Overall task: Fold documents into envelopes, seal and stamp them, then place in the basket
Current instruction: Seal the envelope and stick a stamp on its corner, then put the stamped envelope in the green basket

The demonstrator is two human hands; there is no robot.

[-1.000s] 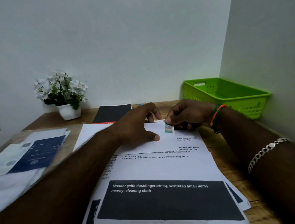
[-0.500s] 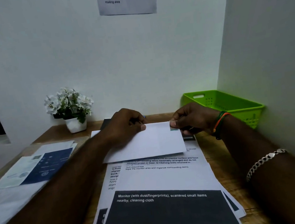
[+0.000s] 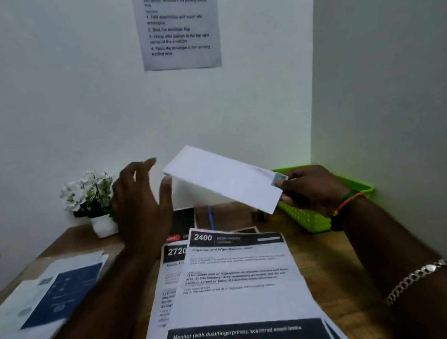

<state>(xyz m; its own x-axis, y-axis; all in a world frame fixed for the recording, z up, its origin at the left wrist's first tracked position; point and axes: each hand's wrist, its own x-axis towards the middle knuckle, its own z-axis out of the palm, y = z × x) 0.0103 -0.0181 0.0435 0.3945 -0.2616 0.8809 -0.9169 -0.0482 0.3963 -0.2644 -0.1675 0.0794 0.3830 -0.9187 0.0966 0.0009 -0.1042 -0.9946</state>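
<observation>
1. The white envelope [image 3: 222, 179] is held in the air above the desk's [image 3: 324, 258] far edge, tilted, its left end higher.
2. It looks flat and plain, with a small greenish stamp [image 3: 278, 179] at its right end.
3. The right hand [image 3: 312, 188] pinches that stamped end, thumb on top.
4. The left hand [image 3: 141, 206] is spread, fingers loose; its thumb tip is at the envelope's left corner.
5. The green basket [image 3: 305, 217] sits at the far right corner.
6. Printed documents [image 3: 238, 284] lie stacked at the near edge.
</observation>
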